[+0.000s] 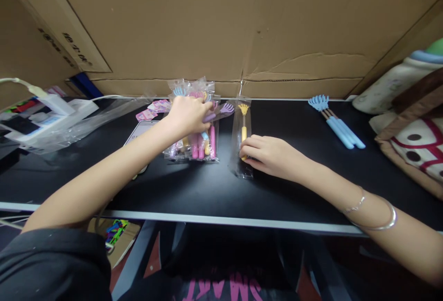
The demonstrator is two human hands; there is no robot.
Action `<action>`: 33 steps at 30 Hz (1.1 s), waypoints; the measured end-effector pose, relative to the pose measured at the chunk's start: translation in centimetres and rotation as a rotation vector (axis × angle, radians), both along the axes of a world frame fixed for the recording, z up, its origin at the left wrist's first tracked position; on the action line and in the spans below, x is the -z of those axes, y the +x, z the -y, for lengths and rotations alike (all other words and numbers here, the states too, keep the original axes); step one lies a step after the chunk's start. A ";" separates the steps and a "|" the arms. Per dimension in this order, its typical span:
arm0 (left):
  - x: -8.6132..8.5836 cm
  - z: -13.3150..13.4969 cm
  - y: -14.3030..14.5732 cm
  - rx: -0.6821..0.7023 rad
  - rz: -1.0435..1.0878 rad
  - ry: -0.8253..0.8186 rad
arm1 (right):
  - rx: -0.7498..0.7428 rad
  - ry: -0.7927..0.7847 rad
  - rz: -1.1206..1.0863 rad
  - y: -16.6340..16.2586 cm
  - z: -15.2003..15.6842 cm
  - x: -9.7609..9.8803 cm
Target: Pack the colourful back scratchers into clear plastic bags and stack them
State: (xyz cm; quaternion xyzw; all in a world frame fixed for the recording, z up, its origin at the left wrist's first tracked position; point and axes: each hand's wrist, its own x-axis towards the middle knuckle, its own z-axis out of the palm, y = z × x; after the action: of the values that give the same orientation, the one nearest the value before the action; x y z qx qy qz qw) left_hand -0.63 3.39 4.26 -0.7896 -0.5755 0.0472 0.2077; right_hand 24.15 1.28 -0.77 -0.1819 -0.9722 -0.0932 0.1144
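Far left: a white power strip (57,107) with a plugged-in cable, set back at the edge of the black tabletop (194,190), and a sheet of loose clear plastic film (93,118) spread beside it.

Next, small pink printed cards (154,109) lie scattered near a pale phone (138,134) that lies flat, partly hidden under the forearm.

Left hand (188,114): fingers curled down over the top of a heap of clear bags holding pink, purple and blue plastic scratchers (195,139). It presses on the heap and pinches the purple-headed one sticking out right; exactly how firmly it grips I cannot tell. The heap sits against the cardboard wall (221,28), which probably keeps it from sliding.

Right hand (273,155): resting palm-down, fingertips pinning the handle end of a single yellow hand-shaped scratcher in a narrow clear sleeve (243,135), lying just beside the heap, head pointing away. Held flat, not lifted.

Further right, well apart: a bundle of unbagged blue scratchers (334,123), heads fanned toward the wall.

Far right: a patterned fabric bag (413,139).
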 end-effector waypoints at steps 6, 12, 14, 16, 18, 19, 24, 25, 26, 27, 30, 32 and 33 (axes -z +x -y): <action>-0.2 -0.8 -0.4 0.029 0.120 0.044 | 0.026 -0.051 0.001 0.1 0.0 0.1; -1.2 -0.3 -2.5 0.013 0.199 0.118 | 0.035 -0.028 0.016 0.1 0.1 0.1; -1.6 -0.2 -3.7 0.009 0.224 0.148 | 0.030 0.012 0.022 0.1 0.2 0.1; -1.9 -0.2 -4.8 -0.005 0.247 0.178 | 0.029 0.059 0.034 0.0 0.2 0.1; -1.8 -0.4 -5.8 -0.036 0.267 0.215 | 0.035 0.094 0.057 0.0 0.2 0.1; -1.7 -0.5 -6.2 -0.044 0.277 0.226 | 0.044 0.108 0.071 0.0 0.3 0.1; -0.5 -0.5 -6.2 -0.063 0.274 0.204 | 0.087 0.130 0.112 0.0 0.6 0.0; -0.5 -0.3 -5.9 -0.070 0.261 0.193 | 0.090 0.129 0.113 0.0 0.6 0.0; -0.6 0.0 -5.6 -0.081 0.250 0.182 | 0.090 0.130 0.112 0.0 0.7 0.0; -0.8 0.3 -5.3 -0.094 0.243 0.171 | 0.091 0.133 0.111 0.0 0.7 0.0; -2.0 1.5 -4.7 -0.142 0.210 0.120 | 0.098 0.146 0.116 0.1 0.9 0.0; -2.8 2.2 -4.7 -0.180 0.182 0.092 | 0.107 0.148 0.121 0.1 1.0 -0.1; -3.0 2.5 -4.8 -0.201 0.183 0.080 | 0.110 0.144 0.122 0.1 1.0 -0.1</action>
State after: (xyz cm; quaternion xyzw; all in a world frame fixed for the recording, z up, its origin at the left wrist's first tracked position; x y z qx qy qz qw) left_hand -5.45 0.93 7.29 -0.7200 -0.6697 -0.0272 0.1798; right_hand 24.29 0.25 -0.69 -0.2201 -0.9567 -0.1801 0.0623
